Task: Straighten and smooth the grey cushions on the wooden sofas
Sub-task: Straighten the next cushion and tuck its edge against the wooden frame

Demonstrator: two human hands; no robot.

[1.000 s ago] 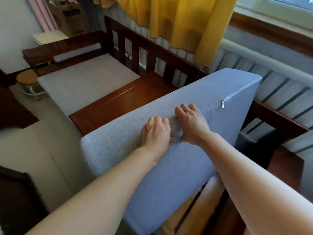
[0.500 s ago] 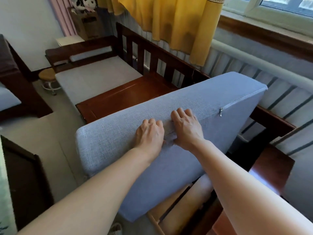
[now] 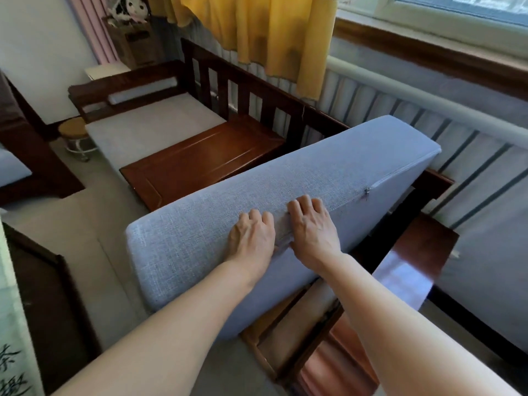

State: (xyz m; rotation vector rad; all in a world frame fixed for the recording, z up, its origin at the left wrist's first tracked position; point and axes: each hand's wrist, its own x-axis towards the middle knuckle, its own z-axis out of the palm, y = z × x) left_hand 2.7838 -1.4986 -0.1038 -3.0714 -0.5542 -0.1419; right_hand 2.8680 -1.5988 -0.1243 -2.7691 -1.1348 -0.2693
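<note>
A thick grey cushion (image 3: 300, 172) stands on its edge, tilted over the wooden sofa frame (image 3: 308, 338) below it. Its zipper pull (image 3: 366, 192) shows on the near face at the right. My left hand (image 3: 251, 241) and my right hand (image 3: 313, 227) lie side by side on the cushion's upper near edge, fingers curled over it and gripping the fabric. A small fold of cloth bunches between the two hands. A second pale grey cushion (image 3: 148, 130) lies flat on the far sofa seat.
A wooden sofa table section (image 3: 205, 158) sits between the two seats, with the slatted backrest (image 3: 251, 92) behind. Yellow curtain (image 3: 257, 30) hangs over a radiator (image 3: 428, 132) at the window. A small round stool (image 3: 75, 138) stands at left. Dark furniture (image 3: 48, 295) is near left.
The view has shifted so the cushion and both hands appear slightly lower and further right against the room. Both hands keep the same grip on the cushion's edge.
</note>
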